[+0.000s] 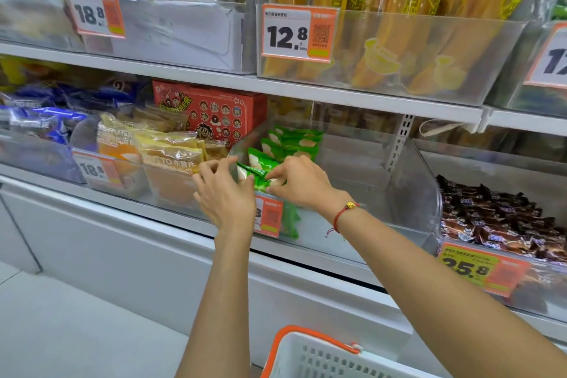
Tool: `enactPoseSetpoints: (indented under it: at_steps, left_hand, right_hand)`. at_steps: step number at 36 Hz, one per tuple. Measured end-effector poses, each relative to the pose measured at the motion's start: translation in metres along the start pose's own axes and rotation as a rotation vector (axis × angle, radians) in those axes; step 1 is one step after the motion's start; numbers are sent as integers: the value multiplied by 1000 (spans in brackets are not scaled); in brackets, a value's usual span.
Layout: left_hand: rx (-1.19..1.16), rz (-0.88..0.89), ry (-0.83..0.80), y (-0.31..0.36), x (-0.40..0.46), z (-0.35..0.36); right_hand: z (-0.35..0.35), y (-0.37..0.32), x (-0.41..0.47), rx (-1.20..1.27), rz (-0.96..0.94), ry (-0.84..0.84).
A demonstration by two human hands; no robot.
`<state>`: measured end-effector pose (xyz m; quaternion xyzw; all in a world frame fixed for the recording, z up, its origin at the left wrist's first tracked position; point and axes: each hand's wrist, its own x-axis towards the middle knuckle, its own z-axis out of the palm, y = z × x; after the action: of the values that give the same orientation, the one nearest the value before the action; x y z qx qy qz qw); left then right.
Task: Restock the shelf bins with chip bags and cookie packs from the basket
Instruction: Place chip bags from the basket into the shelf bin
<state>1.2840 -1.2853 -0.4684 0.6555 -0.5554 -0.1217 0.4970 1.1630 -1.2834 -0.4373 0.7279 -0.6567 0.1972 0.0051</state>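
The basket (310,356) sits closest to you, at six o'clock below your forearms, and only its white rim and orange handle show, so you cannot tell what stock is left in it. Both your hands are up at the clear bin (408,193) on the middle shelf: your left hand (222,192) has its grip pinched on the near end of a green pack (259,176), and your right hand (302,182), at three o'clock of the left, is closed on the same pack's other end. The pack rides right at the bin's front lip, above the orange price tag (270,218), with more green packs (291,141) stacked behind it at twelve o'clock. The risk here is the lip: let go too soon and the pack will likely tip forward out of the bin and drop toward the floor. Push too hard and you may topple the stack sideways into the bin's bare right half, or crush the contents. The yellow packs (168,153) at nine o'clock sit in a neighbouring bin; keep the green one out of it.
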Motion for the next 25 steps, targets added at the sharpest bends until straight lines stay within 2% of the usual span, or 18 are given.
enactPoseSetpoints:
  at_steps: [6, 10, 13, 18, 25]
  left_hand:
    - [33, 8, 17, 6, -2, -2]
    - [32, 77, 62, 18, -7, -11]
    - [-10, 129, 20, 31, -14, -20]
    - [-165, 128, -255, 53, -64, -26]
    - [207, 314, -860, 56, -132, -4]
  right_hand:
    - [-13, 10, -9, 151, -34, -81]
    - [-30, 22, -32, 238, -76, 59]
    - [-41, 32, -63, 309, -87, 155]
    - [-46, 52, -128, 318, -54, 157]
    - [-7, 99, -227, 336, 244, -139]
